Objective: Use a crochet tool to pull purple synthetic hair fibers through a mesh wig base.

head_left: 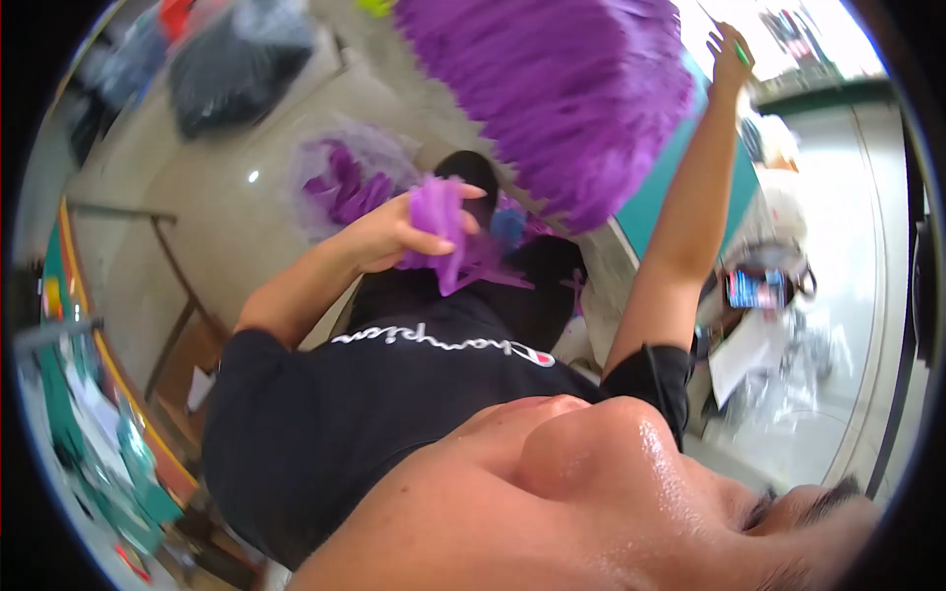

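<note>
A loose bundle of thin purple strips (439, 222) is in my left hand (404, 236), its fingers wrapped round it above my lap. Some strands hang from the bundle over my dark trousers. My right arm stretches far out to the upper right, where my right hand (729, 61) is closed on a slender tool with a green part (741, 53); its kind is too small to make out. Between the hands and farther off spreads a large purple piece (562, 98) covered in overlapping, feather-like strips. It lies partly over a teal surface (660, 187).
A clear plastic bag (394, 158) with purple pieces sits on the floor to the left. Beyond it stands a dark plastic bag (236, 74). At the right are a lit phone (757, 289) and clear wrapping (778, 369). A metal frame (182, 266) stands at the left.
</note>
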{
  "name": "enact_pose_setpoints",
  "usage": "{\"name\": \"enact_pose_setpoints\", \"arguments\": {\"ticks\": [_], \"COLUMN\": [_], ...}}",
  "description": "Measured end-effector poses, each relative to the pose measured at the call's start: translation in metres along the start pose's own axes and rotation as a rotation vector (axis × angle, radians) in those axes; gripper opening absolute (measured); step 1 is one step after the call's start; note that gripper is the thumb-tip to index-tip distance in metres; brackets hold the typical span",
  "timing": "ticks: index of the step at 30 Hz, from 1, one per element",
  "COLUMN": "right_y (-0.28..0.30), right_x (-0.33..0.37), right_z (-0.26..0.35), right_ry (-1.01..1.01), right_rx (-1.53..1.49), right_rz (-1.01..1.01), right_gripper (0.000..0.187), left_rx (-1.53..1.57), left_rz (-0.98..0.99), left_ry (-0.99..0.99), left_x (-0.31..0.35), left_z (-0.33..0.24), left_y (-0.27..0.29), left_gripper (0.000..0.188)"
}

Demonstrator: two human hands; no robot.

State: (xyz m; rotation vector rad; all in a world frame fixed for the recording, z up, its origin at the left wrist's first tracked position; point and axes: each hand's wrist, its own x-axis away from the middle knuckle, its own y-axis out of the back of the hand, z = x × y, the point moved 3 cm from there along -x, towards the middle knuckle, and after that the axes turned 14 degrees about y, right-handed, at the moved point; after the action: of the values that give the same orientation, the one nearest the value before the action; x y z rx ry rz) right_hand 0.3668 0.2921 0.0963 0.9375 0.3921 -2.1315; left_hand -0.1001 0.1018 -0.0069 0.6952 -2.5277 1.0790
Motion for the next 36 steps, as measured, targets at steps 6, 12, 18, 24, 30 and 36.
{"name": "enact_pose_setpoints", "arguments": {"ticks": [6,12,18,24,30,36], "right_y": [-0.063,-0.073,-0.055,-0.036,-0.021,-0.033], "right_x": [0.202,0.347,0.342,0.335,0.352,0.361], "right_z": [0.204,0.244,0.267,0.271,0.269,0.261], "right_ry": [-0.001,-0.272,-0.05,-0.013,-0.091,-0.124], "right_rx": [-0.222,-0.24,0.021,-0.028,-0.225,-0.29], "right_rz": [0.51,0.539,0.259,0.341,0.123,0.148], "right_gripper": [0.036,0.03,0.032,0.02,0.024,0.023], "left_rx": [0.021,-0.183,0.089,0.082,0.078,0.016], "left_rz": [0.046,-0.169,-0.013,0.036,-0.097,-0.102], "left_ry": [-0.109,-0.36,-0.011,-0.042,-0.166,-0.233], "left_x": [0.018,0.024,0.017,0.003,-0.004,-0.007], "left_z": [-0.022,-0.008,0.006,0.009,0.009,0.012], "left_y": [-0.002,0.011,-0.007,-0.025,-0.042,-0.029], "left_gripper": [0.037,0.025,0.035,0.028,0.017,0.017]}}
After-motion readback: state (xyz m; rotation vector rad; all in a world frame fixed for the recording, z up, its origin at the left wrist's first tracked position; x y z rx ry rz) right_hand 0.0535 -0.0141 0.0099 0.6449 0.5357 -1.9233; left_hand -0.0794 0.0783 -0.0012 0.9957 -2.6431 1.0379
